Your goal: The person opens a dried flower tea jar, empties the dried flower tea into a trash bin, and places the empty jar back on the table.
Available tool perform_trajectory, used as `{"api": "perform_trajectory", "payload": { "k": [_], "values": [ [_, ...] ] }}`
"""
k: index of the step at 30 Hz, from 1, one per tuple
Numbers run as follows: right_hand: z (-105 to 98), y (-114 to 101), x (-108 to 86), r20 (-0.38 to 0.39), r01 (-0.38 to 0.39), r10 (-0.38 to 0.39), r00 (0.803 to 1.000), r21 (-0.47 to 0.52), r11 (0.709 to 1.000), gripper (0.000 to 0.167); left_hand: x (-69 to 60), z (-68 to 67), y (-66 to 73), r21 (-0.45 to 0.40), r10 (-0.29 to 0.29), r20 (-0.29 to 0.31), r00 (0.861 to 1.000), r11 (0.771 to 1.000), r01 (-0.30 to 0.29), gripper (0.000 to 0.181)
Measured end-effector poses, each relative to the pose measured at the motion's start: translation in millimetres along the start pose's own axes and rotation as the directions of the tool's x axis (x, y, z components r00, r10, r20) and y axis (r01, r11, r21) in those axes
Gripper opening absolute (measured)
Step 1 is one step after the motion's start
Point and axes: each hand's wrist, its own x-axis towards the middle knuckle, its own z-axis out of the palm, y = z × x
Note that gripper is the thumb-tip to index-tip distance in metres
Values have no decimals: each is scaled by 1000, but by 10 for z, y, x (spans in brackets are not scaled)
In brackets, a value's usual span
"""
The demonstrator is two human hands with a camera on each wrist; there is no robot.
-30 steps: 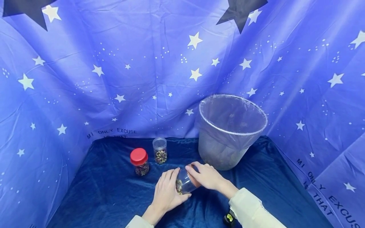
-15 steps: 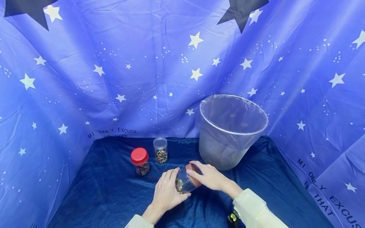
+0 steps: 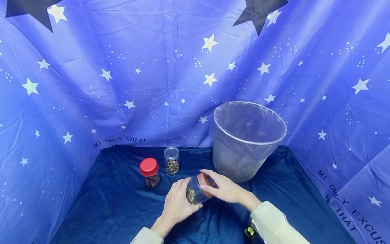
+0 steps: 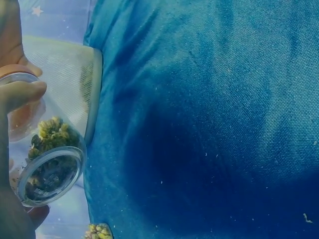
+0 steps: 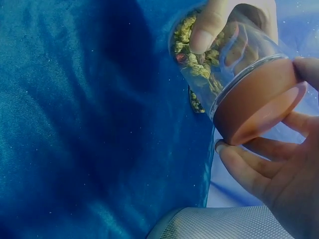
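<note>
A clear jar point(image 3: 195, 191) with dried yellowish-green buds lies tilted between both hands. My left hand point(image 3: 178, 203) grips its base end; in the left wrist view the jar's round bottom point(image 4: 51, 175) shows, with buds gathered near it. At the other end, my right hand point(image 3: 226, 189) holds the orange-brown lid point(image 5: 261, 102) by its rim, fingers and thumb spread round it. The lid sits on the jar's mouth. Buds point(image 5: 199, 62) lie toward the base in the right wrist view.
A red-lidded jar point(image 3: 149, 167) and a clear jar of buds point(image 3: 172, 166) stand behind on the left. A mesh bin with a plastic liner point(image 3: 237, 162) stands behind on the right. Blue cloth point(image 3: 115, 203) covers the table; a black object point(image 3: 250, 233) lies beside the right sleeve.
The held jar has risen slightly and tilted, with both hands on it. My right hand's fingers have shifted round the lid, showing more of it.
</note>
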Motion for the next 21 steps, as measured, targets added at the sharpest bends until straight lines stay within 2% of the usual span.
{"api": "perform_trajectory", "payload": {
  "k": [5, 14, 18, 21],
  "values": [
    [-14, 20, -16, 24, 59, -60, 998, 26, 998, 64, -1, -10, 8, -14, -36, 37, 999, 999, 37, 92],
    [-54, 43, -26, 50, 110, -115, 992, 90, 990, 64, 1, -4, 27, -25, -55, 45, 997, 998, 56, 92],
    [-58, 55, -28, 53, 95, -101, 993, 108, 990, 63, -2, 9, 29, -27, -60, 47, 997, 998, 61, 91],
    [-57, 49, -26, 26, 50, -53, 998, 98, 994, 58, -5, 21, 32, -23, -56, 38, 998, 998, 57, 91]
  ]
}}
